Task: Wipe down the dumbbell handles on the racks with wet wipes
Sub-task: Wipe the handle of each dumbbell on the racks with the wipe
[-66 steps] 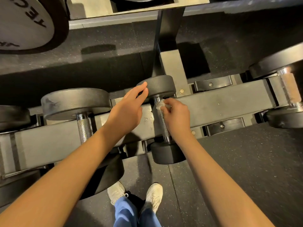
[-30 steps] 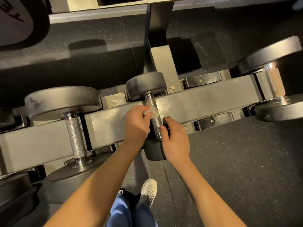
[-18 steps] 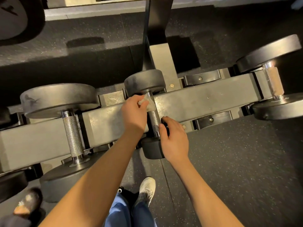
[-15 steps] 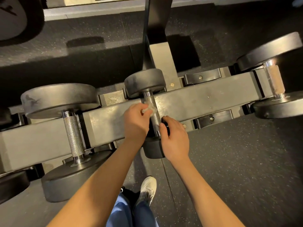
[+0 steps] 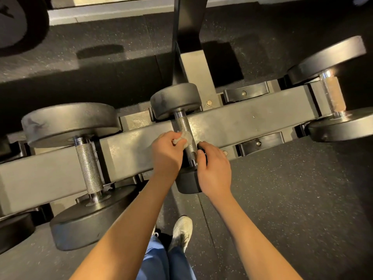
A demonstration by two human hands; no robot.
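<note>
**Knurled steel and black rubber: small dumbbell on rack, wipe applied**

Item: small dumbbell [image 5: 176, 100], lying across the grey rack beam [image 5: 252, 122] at mid-frame, one head on each side of the beam. Heads are round, matte black and scuffed with pale marks; the near head is partly hidden behind the wrists. The handle [image 5: 181, 123] is bright metal with fine cross-hatched knurling and a smooth collar at the far end.

Wet wipe [image 5: 185, 136]: a small, crumpled, whitish wad pressed against the left side of the handle at about mid-length.

Left hand [image 5: 166, 155]: fingers bunched and curled, pinching the wipe against the handle.

Right hand [image 5: 215, 168]: fingers curled over the near end of the handle just above the near head, thumb alongside — a closed grip on the small dumbbell.

Neighbouring stock:
- large dumbbell [image 5: 88, 166] to the left, on the same beam, with a thicker knurled handle and broad black heads.
- third dumbbell [image 5: 334, 96] at the far right, its handle blurred and glaring with light.
- two black cradles [image 5: 246, 92] between the small dumbbell and the third one, one on each edge of the beam.

Surroundings: dark speckled rubber floor [image 5: 302, 199]; an upright post [image 5: 189, 37] rises behind the small dumbbell; a white shoe [image 5: 181, 231] and blue trouser legs show below, between the forearms.
</note>
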